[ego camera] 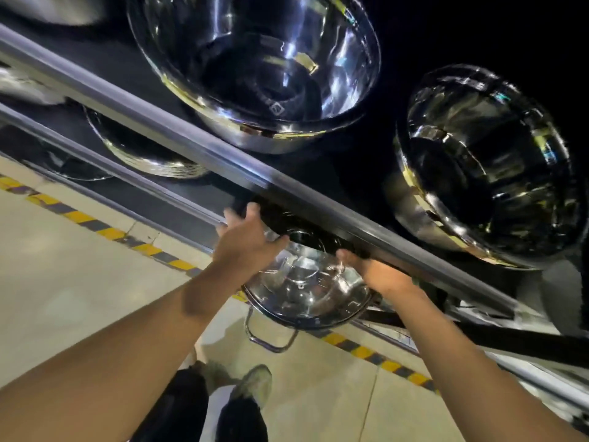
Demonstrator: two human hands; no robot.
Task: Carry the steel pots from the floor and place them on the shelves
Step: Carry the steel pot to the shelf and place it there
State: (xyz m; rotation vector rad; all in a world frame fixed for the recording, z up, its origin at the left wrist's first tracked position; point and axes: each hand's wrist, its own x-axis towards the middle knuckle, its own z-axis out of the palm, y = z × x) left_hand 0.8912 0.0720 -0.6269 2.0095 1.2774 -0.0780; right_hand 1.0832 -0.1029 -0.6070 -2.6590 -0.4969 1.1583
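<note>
A shiny steel pot [306, 291] with a loop handle at its near side is tilted partway under the edge rail of a shelf [223, 154]. My left hand [247, 237] grips the pot's left rim, with the thumb over the rim and the fingers spread behind it. My right hand [376, 271] holds the right rim, its fingertips hidden beneath the rail. Two large steel pots stand on the shelf above: one at the top centre [255, 65], one at the right [484, 167].
More steel pots [143, 148] sit on a lower shelf at the left. Yellow-and-black hazard tape [105, 232] runs along the concrete floor beside the shelving. My legs and shoes [251, 384] show at the bottom. The shelf interior is dark.
</note>
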